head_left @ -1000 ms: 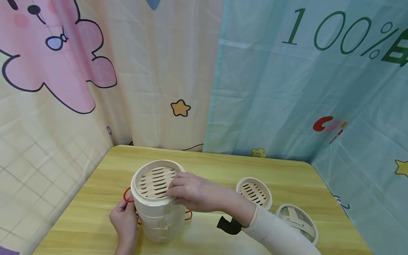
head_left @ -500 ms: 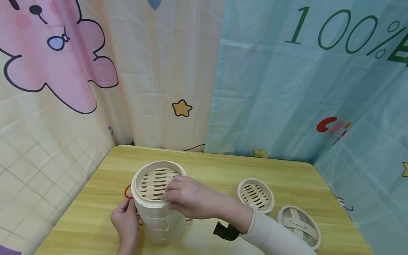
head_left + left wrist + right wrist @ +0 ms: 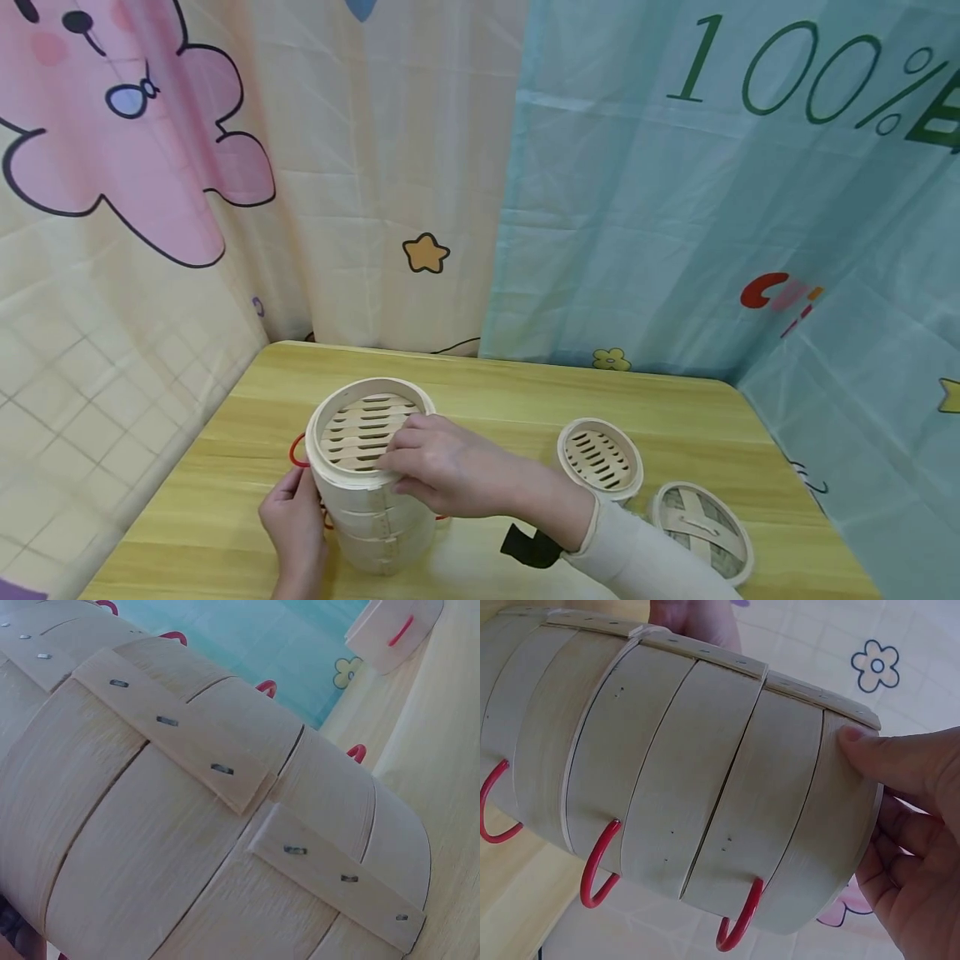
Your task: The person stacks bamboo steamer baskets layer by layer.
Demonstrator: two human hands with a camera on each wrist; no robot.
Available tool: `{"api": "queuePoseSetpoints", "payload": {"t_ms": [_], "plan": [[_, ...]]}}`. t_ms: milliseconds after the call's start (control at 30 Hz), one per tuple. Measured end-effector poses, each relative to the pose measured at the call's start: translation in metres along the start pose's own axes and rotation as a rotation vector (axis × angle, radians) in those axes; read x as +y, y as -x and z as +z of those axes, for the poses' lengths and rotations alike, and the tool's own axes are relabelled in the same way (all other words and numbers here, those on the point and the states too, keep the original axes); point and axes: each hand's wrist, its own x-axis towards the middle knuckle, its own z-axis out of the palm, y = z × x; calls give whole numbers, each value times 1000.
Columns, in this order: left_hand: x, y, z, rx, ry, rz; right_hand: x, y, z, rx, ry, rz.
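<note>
At the upper left of the frame we see a pink cartoon figure printed on a cream curtain (image 3: 360,167). Lower left, a bare left hand (image 3: 294,512) lies against a tall, round stack of pale bamboo steamers (image 3: 358,510); its fingertips meet the side just below a thin red loop handle (image 3: 297,452), and we cannot tell whether they grasp anything. The stack stands upright at lower centre-left on a yellow wood-grain tabletop (image 3: 487,400). To its right, we see the right hand (image 3: 446,467) pinching the top rim, thumb outside, fingers inside. Farther right sit a small, slatted bamboo steamer (image 3: 600,460) and, at lower right, a round, woven lid crossed by pale strips (image 3: 701,533).
</note>
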Motion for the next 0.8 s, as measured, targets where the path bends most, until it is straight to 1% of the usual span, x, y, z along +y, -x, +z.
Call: {"api": "queuePoseSetpoints", "payload": {"t_ms": [100, 133, 233, 333, 400, 433, 500, 533, 567, 600, 633, 667, 700, 800], "plan": [[2, -2, -1, -19, 23, -49, 1, 2, 0, 32, 12, -21], [3, -3, -1, -24, 5, -57, 3, 3, 0, 53, 13, -25], [-7, -14, -9, -90, 7, -67, 8, 11, -2, 130, -1, -23], [-18, -28, -20, -160, 1, -74, 15, 27, -7, 204, -43, 14], [-24, -38, -27, -205, 6, -102, 20, 43, -10, 225, -57, 58], [-27, -43, -31, -225, 16, -100, 23, 53, -10, 228, -60, 86], [-38, -54, -39, -241, 19, -113, 29, 76, -11, 218, -54, 149], [-41, -60, -43, -259, 28, -115, 32, 89, -11, 207, -40, 184], [-45, -64, -46, -259, 48, -109, 35, 103, -10, 199, -23, 218], [-47, -67, -48, -261, 67, -84, 37, 117, -9, 189, -1, 248], [-46, -67, -49, -263, 111, -62, 40, 131, -7, 180, 12, 271], [-39, -65, -48, -256, 145, -53, 42, 145, -6, 172, 20, 289], [-30, -59, -45, -249, 202, -32, 44, 159, -6, 166, 26, 309], [12, -34, -29, -226, 381, 0, 47, 196, -7, 154, 42, 347]]}}
